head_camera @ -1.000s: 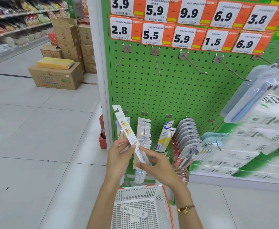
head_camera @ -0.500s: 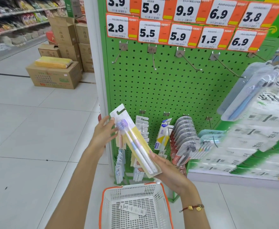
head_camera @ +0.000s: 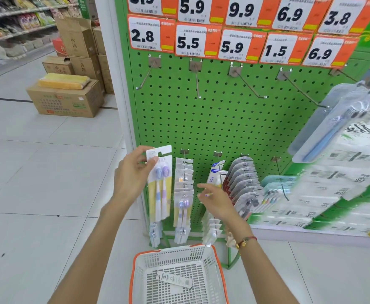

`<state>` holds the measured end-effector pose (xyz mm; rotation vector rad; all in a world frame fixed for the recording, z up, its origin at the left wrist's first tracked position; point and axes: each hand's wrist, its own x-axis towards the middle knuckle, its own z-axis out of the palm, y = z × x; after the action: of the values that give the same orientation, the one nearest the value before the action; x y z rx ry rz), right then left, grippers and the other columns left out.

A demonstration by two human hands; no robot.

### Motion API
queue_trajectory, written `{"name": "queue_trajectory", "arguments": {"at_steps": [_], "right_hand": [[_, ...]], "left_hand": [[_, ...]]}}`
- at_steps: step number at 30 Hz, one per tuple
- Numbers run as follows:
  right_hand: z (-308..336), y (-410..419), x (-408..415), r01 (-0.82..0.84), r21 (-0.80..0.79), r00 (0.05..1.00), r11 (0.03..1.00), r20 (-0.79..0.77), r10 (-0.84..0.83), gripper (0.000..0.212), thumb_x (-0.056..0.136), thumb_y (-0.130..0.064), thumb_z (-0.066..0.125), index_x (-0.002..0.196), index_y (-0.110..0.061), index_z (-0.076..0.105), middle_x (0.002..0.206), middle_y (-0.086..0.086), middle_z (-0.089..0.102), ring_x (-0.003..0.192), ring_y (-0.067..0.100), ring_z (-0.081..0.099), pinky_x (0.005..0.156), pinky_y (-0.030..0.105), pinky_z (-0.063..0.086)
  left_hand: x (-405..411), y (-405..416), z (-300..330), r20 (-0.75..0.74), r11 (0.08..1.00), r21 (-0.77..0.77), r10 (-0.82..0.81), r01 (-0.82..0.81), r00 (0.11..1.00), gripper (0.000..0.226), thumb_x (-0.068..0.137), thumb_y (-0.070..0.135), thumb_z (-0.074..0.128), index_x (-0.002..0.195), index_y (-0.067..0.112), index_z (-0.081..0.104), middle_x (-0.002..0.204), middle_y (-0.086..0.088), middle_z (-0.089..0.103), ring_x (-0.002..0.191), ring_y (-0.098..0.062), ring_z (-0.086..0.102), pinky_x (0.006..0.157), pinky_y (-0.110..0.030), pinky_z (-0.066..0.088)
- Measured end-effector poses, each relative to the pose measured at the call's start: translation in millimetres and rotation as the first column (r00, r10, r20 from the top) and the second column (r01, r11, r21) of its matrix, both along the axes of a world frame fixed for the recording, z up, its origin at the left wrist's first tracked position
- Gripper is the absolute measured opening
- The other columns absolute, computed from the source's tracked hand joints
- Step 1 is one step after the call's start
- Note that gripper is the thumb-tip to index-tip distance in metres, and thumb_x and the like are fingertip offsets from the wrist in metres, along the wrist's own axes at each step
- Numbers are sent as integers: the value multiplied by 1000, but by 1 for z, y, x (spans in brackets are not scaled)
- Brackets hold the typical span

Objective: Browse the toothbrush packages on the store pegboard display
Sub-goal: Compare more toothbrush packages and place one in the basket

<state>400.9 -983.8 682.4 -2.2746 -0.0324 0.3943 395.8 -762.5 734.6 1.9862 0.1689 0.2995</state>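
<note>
Standing over the white basket point(head_camera: 135, 270) at the green pegboard point(head_camera: 223, 119), we pinch the toothbrush package point(head_camera: 161, 183) top in our left hand point(head_camera: 131, 178), right hand point(head_camera: 217, 198) loosely spread beside it.

Head view, down at pegboard point(head_camera: 223, 128)

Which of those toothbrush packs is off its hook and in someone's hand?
The yellow two-brush pack at the far left: the left hand pinches its top corner, while the other packs hang on the pegboard.
</note>
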Motion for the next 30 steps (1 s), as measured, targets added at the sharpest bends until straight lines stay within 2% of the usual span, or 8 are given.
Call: {"name": "queue_trajectory", "arguments": {"at_steps": [3, 5, 7, 11, 17, 21, 25, 30], "right_hand": [[1, 11, 25, -43, -193, 993, 980, 103, 64, 45, 101, -22, 48, 145, -24, 41, 138, 8, 50, 102, 30, 62, 86, 36, 50], [-6, 21, 38, -99, -273, 986, 957, 103, 131, 52, 99, -21, 51, 148, -26, 35, 146, 10, 40, 118, 27, 52, 102, 40, 44], [-18, 29, 44, -140, -330, 983, 934, 68, 171, 61, 97, -20, 54, 152, -28, 26, 152, 9, 29, 138, 28, 32, 113, 42, 31], [-41, 39, 43, -230, -380, 971, 896, -24, 239, 67, 99, -23, 51, 154, -31, 14, 161, 8, 7, 148, 28, 7, 118, 47, 18], [-55, 34, 41, -221, -347, 965, 912, 57, 255, 66, 98, -21, 53, 153, -33, 18, 161, 4, 5, 147, 26, 12, 114, 43, 27], [-55, 31, 43, -231, -341, 960, 911, 75, 271, 64, 98, -21, 53, 151, -36, 21, 160, 2, 6, 147, 24, 12, 113, 41, 28], [-55, 29, 44, -233, -325, 956, 917, 95, 277, 63, 98, -21, 52, 150, -40, 23, 160, 0, 6, 146, 22, 14, 111, 41, 30], [-54, 29, 45, -239, -332, 956, 912, 85, 281, 60, 98, -23, 51, 149, -38, 24, 160, -1, 6, 144, 23, 19, 109, 38, 33]], "left_hand": [[5, -9, -5, 48, 962, 267, 46, -57, 998, 9, 95, 34, 57, 97, 43, 58, 89, 15, 67, 84, -9, 64, 72, -26, 43], [14, -10, -14, 24, 941, 335, 53, -58, 998, 11, 96, 34, 55, 104, 39, 61, 93, 13, 70, 85, -9, 64, 70, -26, 43], [26, -9, -25, -27, 929, 368, 49, -36, 998, 15, 97, 34, 53, 109, 36, 62, 97, 9, 72, 88, -12, 66, 68, -26, 42], [46, -10, -45, -109, 900, 433, 7, 41, 994, 21, 99, 33, 50, 116, 33, 61, 99, 6, 72, 92, -16, 66, 67, -27, 40], [69, -14, -74, -218, 867, 482, -20, 125, 976, 21, 99, 25, 49, 115, 29, 62, 90, 3, 70, 92, -19, 66, 67, -28, 38], [81, -17, -85, -286, 794, 551, -112, 259, 952, 20, 99, 28, 50, 106, 31, 69, 97, 6, 72, 94, -16, 65, 66, -26, 38], [93, -23, -87, -353, 698, 611, -182, 374, 918, 22, 98, 30, 52, 112, 34, 69, 100, 7, 72, 96, -15, 65, 72, -27, 42], [103, -33, -84, -371, 637, 636, -243, 436, 896, 26, 98, 34, 52, 120, 39, 65, 101, 7, 73, 95, -15, 65, 73, -26, 43]]}}
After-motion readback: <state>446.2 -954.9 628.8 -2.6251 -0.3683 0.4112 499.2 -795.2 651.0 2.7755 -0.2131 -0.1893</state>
